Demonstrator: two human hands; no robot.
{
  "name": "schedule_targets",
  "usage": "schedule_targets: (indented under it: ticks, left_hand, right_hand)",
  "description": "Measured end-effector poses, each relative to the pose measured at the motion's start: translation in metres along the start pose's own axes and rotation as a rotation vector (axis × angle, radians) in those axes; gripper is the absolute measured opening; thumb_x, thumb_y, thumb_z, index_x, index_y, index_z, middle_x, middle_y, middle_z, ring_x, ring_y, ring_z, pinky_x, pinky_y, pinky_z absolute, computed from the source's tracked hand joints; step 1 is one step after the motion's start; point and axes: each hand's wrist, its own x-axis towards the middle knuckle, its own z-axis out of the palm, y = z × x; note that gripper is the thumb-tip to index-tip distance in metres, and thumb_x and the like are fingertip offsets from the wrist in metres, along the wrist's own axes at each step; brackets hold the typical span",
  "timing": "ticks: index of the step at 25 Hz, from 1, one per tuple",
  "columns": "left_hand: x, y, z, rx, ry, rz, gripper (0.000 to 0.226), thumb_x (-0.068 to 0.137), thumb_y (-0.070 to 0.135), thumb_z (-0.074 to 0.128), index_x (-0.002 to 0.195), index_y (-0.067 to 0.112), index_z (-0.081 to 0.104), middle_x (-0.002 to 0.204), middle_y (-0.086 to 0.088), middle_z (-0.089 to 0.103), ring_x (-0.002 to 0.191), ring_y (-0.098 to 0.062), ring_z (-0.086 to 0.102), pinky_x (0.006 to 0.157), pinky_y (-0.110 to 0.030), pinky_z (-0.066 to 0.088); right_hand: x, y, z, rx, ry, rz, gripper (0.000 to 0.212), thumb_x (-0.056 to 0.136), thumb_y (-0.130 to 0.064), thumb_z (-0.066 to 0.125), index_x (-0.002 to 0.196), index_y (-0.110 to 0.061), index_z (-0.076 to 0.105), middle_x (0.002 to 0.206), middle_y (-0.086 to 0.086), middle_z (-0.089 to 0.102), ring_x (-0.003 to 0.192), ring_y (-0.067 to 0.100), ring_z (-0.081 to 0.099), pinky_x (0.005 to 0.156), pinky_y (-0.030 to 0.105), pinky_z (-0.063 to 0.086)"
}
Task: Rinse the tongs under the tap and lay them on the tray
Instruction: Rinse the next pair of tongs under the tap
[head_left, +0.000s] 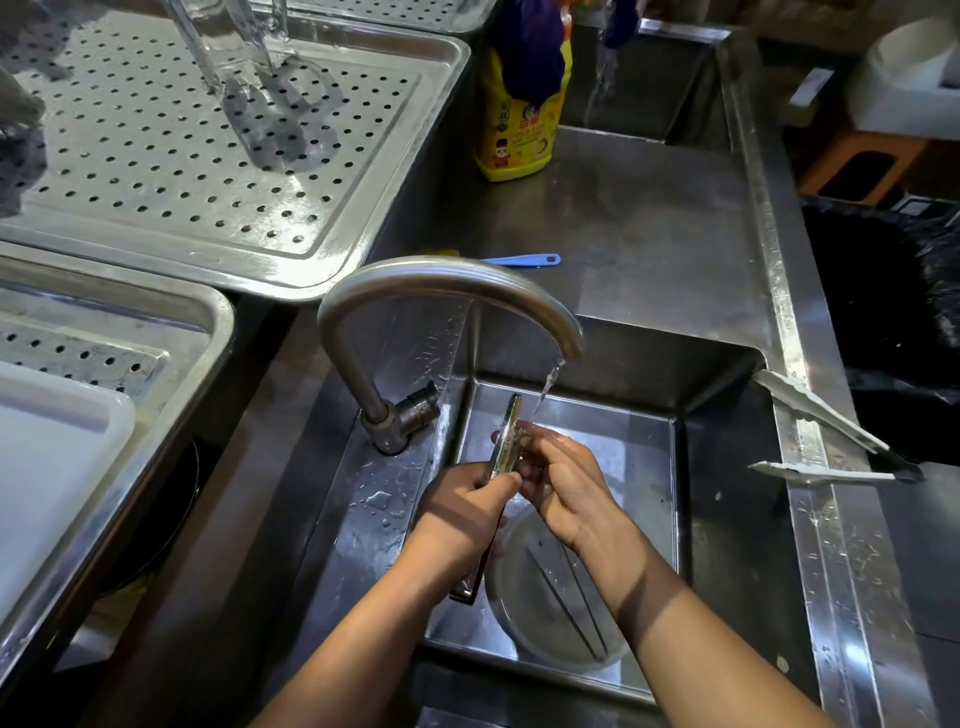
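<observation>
Metal tongs (506, 441) stand nearly upright over the steel sink (727, 519), tips up beside the water stream. My left hand (462, 514) is shut around their middle, and their hinge end sticks out below it. My right hand (561, 478) touches the upper part of the tongs with its fingertips. Water runs from the curved tap (441, 280) just right of the tong tips. A perforated steel tray (223, 140) lies at the upper left with a clear jug (228, 41) on it.
A second pair of tongs (826, 441) rests across the sink's right rim. A clear round lid (550, 592) lies in the sink. A yellow detergent bottle (519, 124), a blue handle (524, 259), another tray (104, 353) and a black bin bag (893, 312) surround the sink.
</observation>
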Motion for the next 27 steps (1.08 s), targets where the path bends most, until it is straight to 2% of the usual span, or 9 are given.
schedule_targets:
  ticks: [3, 7, 10, 12, 14, 17, 22, 24, 27]
  left_hand:
    - [0.002, 0.002, 0.001, 0.008, -0.003, 0.008, 0.039, 0.090, 0.025, 0.063, 0.051, 0.026, 0.062, 0.045, 0.007, 0.050, 0.046, -0.013, 0.053, 0.040, -0.023, 0.043]
    - [0.003, 0.002, 0.001, -0.085, -0.012, -0.075, 0.028, 0.083, 0.033, 0.064, 0.068, 0.010, 0.069, 0.049, 0.002, 0.059, 0.043, -0.013, 0.057, 0.040, -0.022, 0.046]
    - [-0.001, -0.002, 0.009, -0.063, -0.027, -0.056, 0.026, 0.073, 0.036, 0.059, 0.053, 0.022, 0.067, 0.040, 0.007, 0.054, 0.040, -0.010, 0.053, 0.038, -0.021, 0.043]
    - [-0.004, -0.009, 0.014, -0.001, -0.018, 0.005, 0.028, 0.076, 0.034, 0.060, 0.049, 0.027, 0.063, 0.039, 0.008, 0.051, 0.036, -0.007, 0.046, 0.038, -0.021, 0.039]
    - [-0.003, -0.016, 0.015, 0.056, 0.002, 0.053, 0.025, 0.079, 0.033, 0.058, 0.055, 0.025, 0.061, 0.043, 0.008, 0.049, 0.040, -0.009, 0.045, 0.043, -0.026, 0.040]
    - [0.000, -0.021, 0.013, -0.029, 0.019, 0.022, 0.026, 0.078, 0.034, 0.056, 0.067, 0.012, 0.063, 0.052, 0.005, 0.053, 0.051, -0.012, 0.052, 0.048, -0.032, 0.044]
    - [0.003, -0.016, 0.007, -0.192, 0.079, -0.031, 0.019, 0.090, 0.032, 0.059, 0.085, 0.020, 0.072, 0.072, -0.005, 0.072, 0.064, -0.024, 0.070, 0.050, -0.031, 0.053]
    - [0.008, -0.014, 0.000, -0.351, 0.022, -0.132, 0.022, 0.095, 0.033, 0.057, 0.102, 0.016, 0.070, 0.079, -0.013, 0.073, 0.060, -0.027, 0.069, 0.047, -0.028, 0.051]
    - [0.010, -0.015, -0.005, -0.448, -0.176, -0.290, 0.038, 0.103, 0.044, 0.044, 0.110, 0.014, 0.067, 0.064, -0.013, 0.067, 0.046, -0.024, 0.060, 0.043, -0.025, 0.048]
  right_hand:
    - [0.002, 0.001, 0.001, 0.029, 0.022, 0.007, 0.021, 0.096, -0.004, 0.054, 0.105, 0.002, 0.073, 0.114, 0.032, 0.069, 0.090, 0.036, 0.058, 0.066, 0.036, 0.052]
    - [0.003, -0.003, 0.001, -0.066, 0.059, 0.019, 0.017, 0.092, -0.006, 0.057, 0.092, -0.005, 0.074, 0.068, 0.008, 0.075, 0.049, 0.014, 0.061, 0.050, 0.027, 0.049]
    - [0.003, -0.006, 0.002, -0.517, 0.145, -0.084, 0.022, 0.084, -0.008, 0.053, 0.070, -0.015, 0.069, 0.051, 0.003, 0.067, 0.037, 0.014, 0.057, 0.039, 0.020, 0.042]
    - [0.003, -0.004, 0.002, -0.718, 0.148, -0.158, 0.026, 0.080, -0.011, 0.048, 0.064, -0.015, 0.067, 0.055, 0.005, 0.070, 0.046, 0.019, 0.067, 0.041, 0.022, 0.046]
    - [0.003, -0.002, 0.003, -0.635, 0.132, -0.166, 0.030, 0.083, -0.006, 0.046, 0.064, -0.014, 0.068, 0.060, 0.013, 0.072, 0.052, 0.028, 0.070, 0.043, 0.026, 0.049]
    - [0.007, 0.000, 0.002, -0.475, 0.096, -0.145, 0.027, 0.093, -0.007, 0.051, 0.073, -0.013, 0.069, 0.053, 0.005, 0.069, 0.046, 0.019, 0.065, 0.043, 0.025, 0.049]
    - [0.011, -0.002, -0.003, 0.070, -0.119, 0.021, 0.021, 0.096, -0.008, 0.054, 0.110, -0.003, 0.070, 0.084, 0.012, 0.077, 0.065, 0.021, 0.072, 0.060, 0.037, 0.059]
    - [0.010, -0.008, -0.007, 0.132, -0.177, 0.002, 0.017, 0.094, -0.014, 0.061, 0.107, -0.007, 0.068, 0.080, 0.008, 0.074, 0.062, 0.016, 0.067, 0.056, 0.031, 0.057]
    - [0.007, -0.013, -0.002, 0.058, -0.164, -0.027, 0.017, 0.097, -0.029, 0.060, 0.086, -0.016, 0.061, 0.065, 0.005, 0.066, 0.046, 0.012, 0.055, 0.043, 0.024, 0.049]
